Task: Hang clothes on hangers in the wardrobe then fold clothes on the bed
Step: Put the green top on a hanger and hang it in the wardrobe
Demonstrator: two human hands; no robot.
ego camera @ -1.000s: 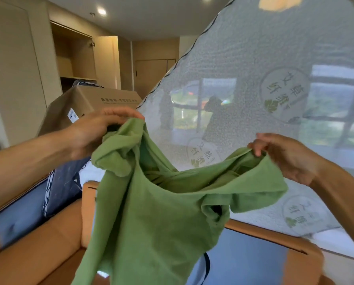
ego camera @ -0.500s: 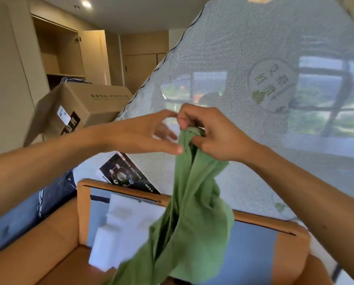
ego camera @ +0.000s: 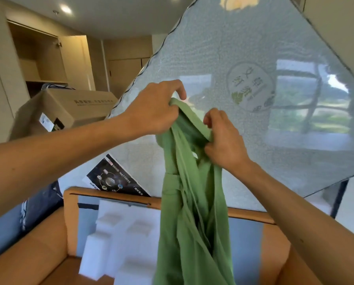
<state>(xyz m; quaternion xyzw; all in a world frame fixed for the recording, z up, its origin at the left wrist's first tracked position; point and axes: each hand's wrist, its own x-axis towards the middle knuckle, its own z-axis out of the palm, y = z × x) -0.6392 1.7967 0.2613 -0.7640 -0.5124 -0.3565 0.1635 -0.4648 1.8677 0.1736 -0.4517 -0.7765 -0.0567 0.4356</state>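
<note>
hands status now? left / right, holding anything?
Left hand: closed, gripping the top edge of the green garment.
Right hand: closed, pinching the same green garment just below.

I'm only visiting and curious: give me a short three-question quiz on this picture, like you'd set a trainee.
1. True or false: the left hand and the right hand both grip the green garment.
2. What stands behind the garment? A) a plastic-wrapped mattress B) a television C) a ladder
3. Fill in: the cardboard box is on the ____ side of the view.
Key: 1 true; 2 A; 3 left.
</note>
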